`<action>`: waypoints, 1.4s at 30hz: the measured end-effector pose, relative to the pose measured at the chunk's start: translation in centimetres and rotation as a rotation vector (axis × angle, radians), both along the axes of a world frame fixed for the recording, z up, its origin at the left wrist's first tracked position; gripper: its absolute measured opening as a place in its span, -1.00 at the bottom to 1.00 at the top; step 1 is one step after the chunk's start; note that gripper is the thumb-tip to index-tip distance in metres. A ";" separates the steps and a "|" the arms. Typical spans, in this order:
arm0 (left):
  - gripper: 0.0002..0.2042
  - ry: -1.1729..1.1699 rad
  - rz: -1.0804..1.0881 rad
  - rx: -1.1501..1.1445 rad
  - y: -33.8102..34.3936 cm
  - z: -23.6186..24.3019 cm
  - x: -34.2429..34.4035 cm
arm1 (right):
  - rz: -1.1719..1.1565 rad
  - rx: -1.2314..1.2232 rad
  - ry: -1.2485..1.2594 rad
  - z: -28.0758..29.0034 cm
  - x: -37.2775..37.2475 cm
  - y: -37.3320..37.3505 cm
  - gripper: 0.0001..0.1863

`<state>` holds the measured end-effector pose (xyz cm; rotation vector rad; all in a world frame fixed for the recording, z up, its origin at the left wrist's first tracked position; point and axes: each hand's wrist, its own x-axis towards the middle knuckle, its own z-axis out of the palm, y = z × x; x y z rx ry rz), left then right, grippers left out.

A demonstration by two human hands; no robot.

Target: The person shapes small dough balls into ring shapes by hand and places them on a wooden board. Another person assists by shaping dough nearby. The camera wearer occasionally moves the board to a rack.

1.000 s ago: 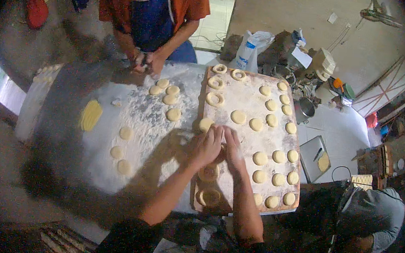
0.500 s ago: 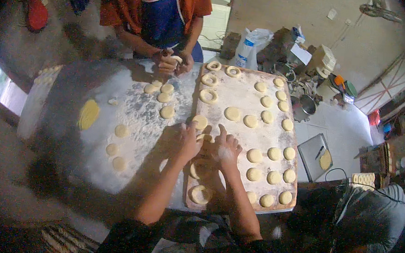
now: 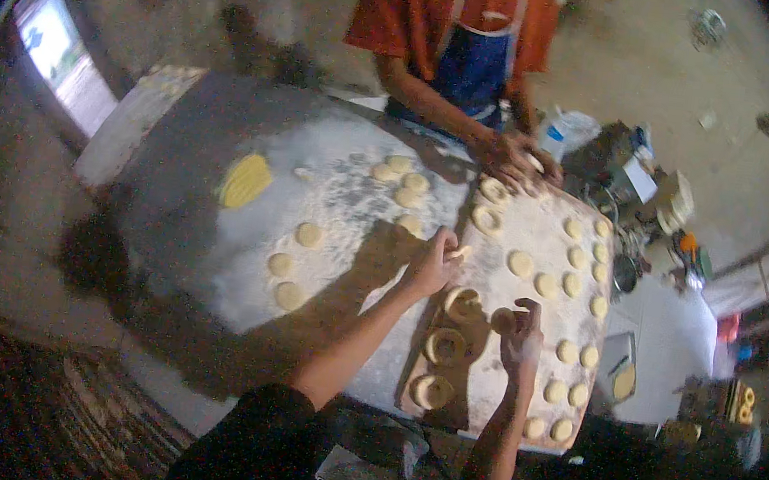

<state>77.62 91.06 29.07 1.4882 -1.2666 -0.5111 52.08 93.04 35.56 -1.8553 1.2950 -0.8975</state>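
My left hand (image 3: 436, 262) is at the left edge of a floured board (image 3: 508, 403), its fingers closed on a small piece of pale dough (image 3: 461, 252). Over the board, my right hand (image 3: 524, 337) grips a flat dough round (image 3: 502, 322), which lies in shadow. Between and below my hands, dough rings (image 3: 432, 392) line the board's left edge. Several dough rounds (image 3: 567, 351) sit in rows on its right side, and my right hand and forearm may cover others.
Across the table, a co-worker's hands (image 3: 517, 158) hold dough above the board's far edge. Loose dough rounds (image 3: 308, 235) and a yellow ridged slab (image 3: 247, 181) lie on the floured table (image 3: 199, 127). A tray (image 3: 620, 359) and cluttered kitchenware stand off to the right.
My view has swung left. My right hand has moved away from the rings and taken hold of a dough round. The co-worker's hands have come over to the board.
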 end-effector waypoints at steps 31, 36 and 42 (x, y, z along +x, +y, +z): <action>-0.68 -0.035 0.207 -0.029 16.0 5.6 20.2 | 0.340 -0.030 -0.109 0.9 35.1 6.2 -0.44; -0.54 0.461 0.057 -0.110 16.4 4.9 18.8 | 0.650 0.798 -0.876 0.7 31.4 6.8 -0.45; -0.65 0.876 -0.088 -0.114 17.0 5.6 15.5 | 0.380 0.387 -0.133 3.0 28.4 7.9 -0.47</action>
